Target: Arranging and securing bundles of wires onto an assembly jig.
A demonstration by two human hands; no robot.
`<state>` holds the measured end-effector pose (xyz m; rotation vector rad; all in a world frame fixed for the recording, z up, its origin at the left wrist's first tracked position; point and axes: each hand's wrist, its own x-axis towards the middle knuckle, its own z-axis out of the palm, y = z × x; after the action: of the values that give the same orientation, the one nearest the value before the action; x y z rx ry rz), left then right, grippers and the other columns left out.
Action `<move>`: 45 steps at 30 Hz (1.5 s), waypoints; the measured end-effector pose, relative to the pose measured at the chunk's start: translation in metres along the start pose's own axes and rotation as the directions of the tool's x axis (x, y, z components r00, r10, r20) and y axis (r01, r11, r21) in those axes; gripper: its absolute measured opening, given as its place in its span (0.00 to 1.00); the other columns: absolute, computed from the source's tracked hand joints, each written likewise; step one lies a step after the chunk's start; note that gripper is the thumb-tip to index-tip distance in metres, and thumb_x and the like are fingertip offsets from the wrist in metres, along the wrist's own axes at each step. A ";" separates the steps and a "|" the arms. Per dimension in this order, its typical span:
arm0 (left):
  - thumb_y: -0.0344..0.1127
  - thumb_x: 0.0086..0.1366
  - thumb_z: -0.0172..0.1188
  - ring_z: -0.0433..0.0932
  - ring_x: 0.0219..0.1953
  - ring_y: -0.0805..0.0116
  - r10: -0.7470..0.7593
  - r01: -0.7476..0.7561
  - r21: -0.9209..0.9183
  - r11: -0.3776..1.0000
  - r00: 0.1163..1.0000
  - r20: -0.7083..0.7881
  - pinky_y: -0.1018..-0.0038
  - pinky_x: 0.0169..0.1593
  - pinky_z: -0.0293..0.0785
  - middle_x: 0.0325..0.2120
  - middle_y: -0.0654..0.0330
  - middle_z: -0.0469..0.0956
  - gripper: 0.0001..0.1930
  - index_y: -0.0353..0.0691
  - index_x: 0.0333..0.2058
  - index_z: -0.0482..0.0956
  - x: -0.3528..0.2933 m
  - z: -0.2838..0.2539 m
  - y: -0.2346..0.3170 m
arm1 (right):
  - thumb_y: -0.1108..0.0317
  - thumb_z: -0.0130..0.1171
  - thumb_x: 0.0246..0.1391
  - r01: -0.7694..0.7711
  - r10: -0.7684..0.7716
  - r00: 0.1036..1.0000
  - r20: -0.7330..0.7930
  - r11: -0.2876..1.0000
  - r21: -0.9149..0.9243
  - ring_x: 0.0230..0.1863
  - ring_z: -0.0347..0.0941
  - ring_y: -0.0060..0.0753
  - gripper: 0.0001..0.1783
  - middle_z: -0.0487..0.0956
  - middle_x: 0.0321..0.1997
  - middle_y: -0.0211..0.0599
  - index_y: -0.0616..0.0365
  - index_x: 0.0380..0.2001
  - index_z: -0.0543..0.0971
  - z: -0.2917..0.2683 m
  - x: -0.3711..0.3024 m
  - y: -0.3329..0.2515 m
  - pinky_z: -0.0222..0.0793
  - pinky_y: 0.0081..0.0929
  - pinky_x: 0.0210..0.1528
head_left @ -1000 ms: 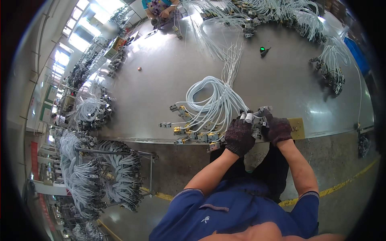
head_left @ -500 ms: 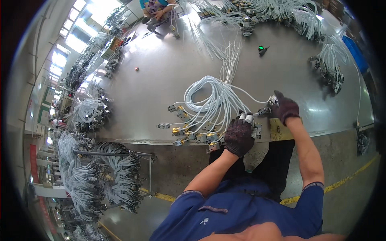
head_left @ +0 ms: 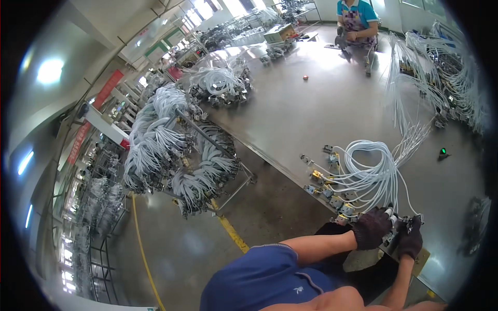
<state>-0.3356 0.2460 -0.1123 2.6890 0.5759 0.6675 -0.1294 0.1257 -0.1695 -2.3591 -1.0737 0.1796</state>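
A looped bundle of thin white cables [head_left: 365,155] lies on the metal table, with metal connectors [head_left: 336,202] fanned out along its near left side. Over the cables at its near end is my left hand [head_left: 372,227], in a dark knit glove with white-wrapped fingertips. Its fingers are curled down around the cables. Close beside it, my right hand [head_left: 411,238], gloved in the same dark knit, pinches a small grey metal connector [head_left: 416,220] on the end of one cable. A few more connectors sit between the two hands, partly covered by the fingers.
A yellowish plate [head_left: 421,263] lies at the table's near edge under my right wrist. A small dark tool with a green light [head_left: 443,153] lies right. More cable bundles [head_left: 446,78] are piled at far right; others hang on a rack [head_left: 161,140] at left. A co-worker [head_left: 358,23] sits across the table.
The view has swung to the left. My right hand, with the connector, has come in from the right and is now close beside my left hand, which stays on the cables.
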 end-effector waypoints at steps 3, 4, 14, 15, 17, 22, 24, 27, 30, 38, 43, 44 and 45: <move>0.32 0.53 0.65 0.79 0.56 0.42 0.023 -0.022 -0.035 0.999 0.999 0.028 0.52 0.58 0.77 0.56 0.42 0.79 0.29 0.36 0.56 0.80 0.003 -0.013 0.003 | 0.44 0.63 0.69 -0.014 0.019 0.999 0.040 0.991 -0.135 0.50 0.84 0.69 0.30 0.88 0.48 0.57 0.44 0.67 0.74 -0.006 0.007 -0.003 0.77 0.59 0.51; 0.32 0.53 0.65 0.79 0.57 0.43 0.023 -0.023 -0.012 1.000 0.999 0.036 0.53 0.58 0.77 0.57 0.42 0.79 0.28 0.38 0.56 0.81 0.003 -0.016 0.003 | 0.44 0.64 0.68 -0.019 0.032 0.996 0.079 0.989 -0.150 0.51 0.83 0.69 0.29 0.88 0.48 0.58 0.44 0.65 0.76 -0.012 0.009 -0.007 0.77 0.59 0.52; 0.35 0.55 0.68 0.83 0.53 0.48 0.218 -0.215 -0.061 0.975 0.975 0.035 0.53 0.54 0.78 0.53 0.49 0.82 0.23 0.46 0.52 0.82 0.003 -0.023 -0.030 | 0.52 0.69 0.59 0.016 -0.013 0.995 0.097 1.000 -0.021 0.53 0.85 0.60 0.19 0.89 0.47 0.47 0.42 0.52 0.86 -0.047 -0.005 -0.027 0.79 0.51 0.55; 0.35 0.55 0.68 0.83 0.53 0.48 0.247 -0.244 -0.069 0.967 0.968 0.048 0.53 0.54 0.78 0.52 0.50 0.82 0.23 0.46 0.52 0.82 0.001 -0.023 -0.034 | 0.53 0.69 0.59 0.013 -0.013 0.994 0.107 1.000 0.005 0.53 0.85 0.59 0.19 0.89 0.48 0.47 0.43 0.52 0.86 -0.048 -0.010 -0.025 0.79 0.51 0.55; 0.34 0.54 0.68 0.83 0.52 0.49 0.312 -0.307 -0.076 0.949 0.949 0.052 0.54 0.53 0.79 0.51 0.51 0.83 0.24 0.46 0.52 0.82 0.001 -0.029 -0.050 | 0.53 0.70 0.58 -0.014 0.003 0.990 0.141 0.997 0.077 0.53 0.85 0.58 0.19 0.89 0.48 0.46 0.43 0.52 0.86 -0.044 -0.018 -0.029 0.79 0.50 0.56; 0.33 0.51 0.71 0.85 0.46 0.46 0.384 -0.363 -0.137 0.922 0.902 0.195 0.53 0.49 0.81 0.41 0.53 0.86 0.28 0.49 0.55 0.84 0.013 -0.052 -0.090 | 0.49 0.71 0.57 -0.036 0.032 0.988 0.148 0.999 0.025 0.52 0.84 0.61 0.22 0.88 0.47 0.47 0.45 0.51 0.85 -0.033 -0.042 -0.047 0.78 0.53 0.54; 0.36 0.57 0.72 0.85 0.43 0.45 0.314 -0.290 -0.132 0.948 0.920 0.237 0.51 0.46 0.81 0.39 0.53 0.86 0.23 0.49 0.53 0.84 0.022 -0.060 -0.097 | 0.48 0.71 0.57 -0.039 0.039 0.986 0.161 0.999 -0.001 0.51 0.83 0.62 0.21 0.88 0.46 0.47 0.47 0.48 0.84 -0.034 -0.048 -0.049 0.78 0.54 0.52; 0.43 0.64 0.70 0.85 0.38 0.44 0.299 -0.276 -0.131 0.952 0.929 0.217 0.50 0.41 0.80 0.33 0.52 0.85 0.15 0.49 0.49 0.85 0.024 -0.064 -0.099 | 0.48 0.72 0.57 -0.046 0.042 0.988 0.149 0.999 0.028 0.49 0.83 0.64 0.20 0.87 0.43 0.48 0.50 0.44 0.83 -0.036 -0.056 -0.051 0.77 0.55 0.50; 0.43 0.64 0.69 0.85 0.36 0.44 0.327 -0.314 -0.113 0.943 0.936 0.127 0.50 0.40 0.80 0.31 0.53 0.84 0.13 0.50 0.47 0.86 0.027 -0.057 -0.103 | 0.47 0.71 0.57 -0.037 0.028 0.990 0.141 0.997 0.064 0.48 0.83 0.64 0.21 0.87 0.42 0.50 0.51 0.41 0.83 -0.037 -0.054 -0.063 0.77 0.55 0.49; 0.38 0.56 0.69 0.86 0.37 0.45 0.328 -0.362 0.033 0.932 0.877 0.351 0.50 0.38 0.79 0.32 0.54 0.85 0.23 0.52 0.52 0.83 0.055 -0.050 -0.127 | 0.40 0.71 0.51 -0.042 0.048 0.975 0.215 0.999 -0.032 0.47 0.83 0.66 0.26 0.87 0.39 0.53 0.52 0.37 0.83 -0.039 -0.054 -0.104 0.77 0.56 0.51; 0.32 0.49 0.70 0.86 0.45 0.48 0.553 -0.533 -0.153 0.832 0.819 0.154 0.51 0.46 0.81 0.42 0.55 0.86 0.38 0.51 0.63 0.79 0.031 -0.063 -0.131 | 0.43 0.73 0.49 -0.094 0.106 0.961 0.255 0.994 -0.058 0.46 0.83 0.65 0.25 0.87 0.39 0.52 0.54 0.37 0.82 -0.047 -0.070 -0.084 0.78 0.56 0.49; 0.32 0.50 0.71 0.86 0.45 0.47 0.512 -0.492 -0.143 0.859 0.828 0.226 0.52 0.48 0.81 0.42 0.54 0.86 0.37 0.52 0.63 0.79 0.030 -0.062 -0.131 | 0.43 0.73 0.50 -0.124 0.132 0.960 0.246 0.991 -0.048 0.46 0.83 0.65 0.25 0.87 0.38 0.52 0.54 0.37 0.82 -0.045 -0.073 -0.081 0.78 0.56 0.49; 0.32 0.51 0.71 0.86 0.45 0.47 0.496 -0.479 -0.129 0.868 0.833 0.246 0.52 0.48 0.81 0.42 0.54 0.86 0.36 0.52 0.63 0.80 0.030 -0.060 -0.131 | 0.44 0.72 0.50 -0.152 0.157 0.959 0.238 0.988 -0.041 0.46 0.84 0.65 0.25 0.87 0.38 0.52 0.54 0.37 0.82 -0.043 -0.076 -0.079 0.78 0.56 0.49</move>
<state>-0.3813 0.3850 -0.1009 2.8122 -0.2164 0.4043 -0.2190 0.0948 -0.0991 -2.4891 -1.0022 0.5251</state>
